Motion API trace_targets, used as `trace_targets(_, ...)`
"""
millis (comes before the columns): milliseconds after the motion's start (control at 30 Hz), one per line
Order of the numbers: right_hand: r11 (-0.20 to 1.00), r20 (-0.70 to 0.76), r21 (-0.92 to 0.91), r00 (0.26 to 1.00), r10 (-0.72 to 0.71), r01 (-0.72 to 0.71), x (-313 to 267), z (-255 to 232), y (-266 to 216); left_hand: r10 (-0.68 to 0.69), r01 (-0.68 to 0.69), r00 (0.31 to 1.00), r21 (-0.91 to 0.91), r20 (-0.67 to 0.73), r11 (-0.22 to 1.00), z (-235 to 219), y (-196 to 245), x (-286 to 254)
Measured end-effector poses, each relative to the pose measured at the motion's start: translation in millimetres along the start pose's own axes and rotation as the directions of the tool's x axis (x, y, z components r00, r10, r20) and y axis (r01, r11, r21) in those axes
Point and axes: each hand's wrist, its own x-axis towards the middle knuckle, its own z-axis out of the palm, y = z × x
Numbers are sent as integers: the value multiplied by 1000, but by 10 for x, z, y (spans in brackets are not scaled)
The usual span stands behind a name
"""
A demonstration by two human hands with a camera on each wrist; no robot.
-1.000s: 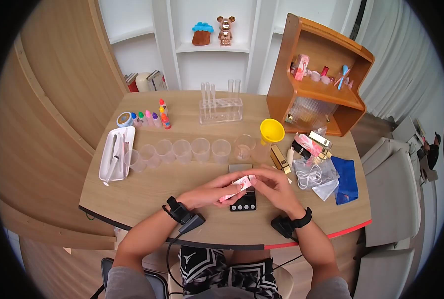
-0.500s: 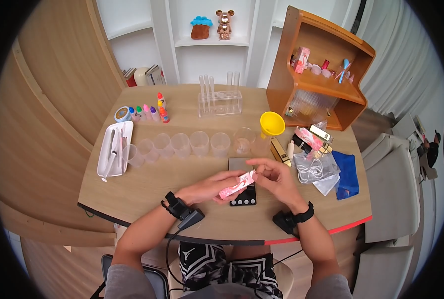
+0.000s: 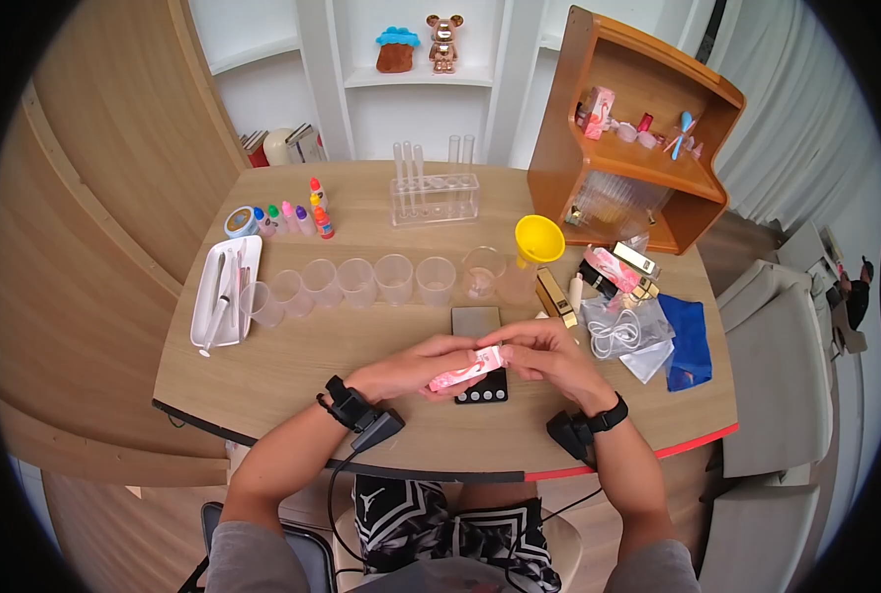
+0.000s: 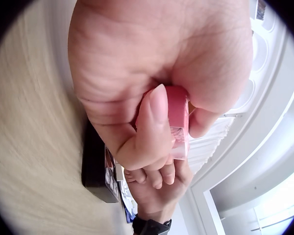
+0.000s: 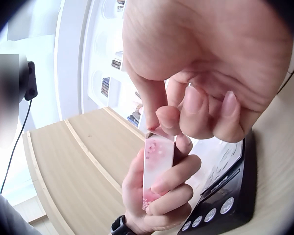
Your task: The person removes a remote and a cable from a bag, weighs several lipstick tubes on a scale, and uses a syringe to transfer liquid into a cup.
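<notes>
A small pink and white box (image 3: 468, 368) lies across the left hand (image 3: 411, 368), whose fingers curl round it. In the left wrist view its red end (image 4: 178, 108) faces the camera between thumb and fingers. The right hand (image 3: 556, 364) is at the other end of the box; in the right wrist view its thumb and a fingertip pinch the box's end flap (image 5: 160, 131), the other fingers curled. Under the hands stands a black scale (image 3: 476, 320) with a grey plate and round buttons, partly covered by them.
Several clear cups (image 3: 359, 283) stand in a row behind the hands. A white tray (image 3: 203, 314) with tools is at the left, a test tube rack (image 3: 435, 210) at the back. A yellow funnel (image 3: 539, 240), a cable (image 3: 615, 334), a blue cloth (image 3: 689, 341) and a wooden shelf (image 3: 559, 128) stand right.
The right hand's raised fingers have come down to the end of the box. Its printed side was half hidden a second ago and shows more now, still in the left hand.
</notes>
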Motion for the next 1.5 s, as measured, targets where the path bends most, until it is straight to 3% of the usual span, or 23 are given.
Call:
trace_targets(100,998,27,-21,998,64,-64,-22,-5,-69,0,0,1000,10,-26,1000,-10,-44,-1)
trace_targets(200,1000,82,3,997,17,-17,19,-39,50,-24,26,999,51,-29,998,17,-2,-24)
trace_targets(367,996,113,41,991,73,-78,30,-11,80,-21,21,1000,106,-3,994,26,-36,-12)
trace_targets(467,998,140,49,990,34,-41,37,-17,65,-33,33,999,104,-6,994,26,-43,-28)
trace_targets(600,997,74,63,996,-43,38,4,33,-32,-60,63,998,124,-33,990,70,48,-28)
trace_targets(700,995,34,86,998,-59,56,-25,-2,-50,104,-107,994,195,21,975,105,114,-36)
trace_targets(933,968,-81,194,986,-147,160,-18,-155,20,223,-188,970,276,-100,943,222,369,-221)
trace_targets(967,964,-78,209,985,-151,164,-10,-182,44,274,-246,960,284,-63,927,239,436,-227)
trace_targets(1133,957,-104,226,981,-162,182,-37,-177,35,358,-304,933,453,-36,838,533,1159,-88)
trace_targets(1200,958,-111,211,978,-176,197,-8,-190,71,595,-449,797,758,101,473,673,1485,181)
trace_targets(1267,960,-120,180,973,-196,216,-4,-207,65,622,-406,777,832,97,378,891,1833,498)
trace_targets(1333,963,-135,125,966,-223,240,-31,-218,46,640,-350,741,930,203,110,993,2151,873)
trace_targets(1367,960,-141,115,961,-239,255,-6,-247,83,639,-350,739,932,213,94,1025,2288,1056)
trace_targets(1433,960,-155,99,957,-246,263,-5,-293,81,622,-233,745,968,240,-94,1038,2512,1399)
trace_targets(1467,963,-170,86,956,-238,256,-4,-314,89,620,-233,745,967,247,-105,1009,2600,1563)
trace_targets(1500,960,-172,85,953,-248,265,9,-336,117,632,-126,752,982,188,-142,963,2675,1725)
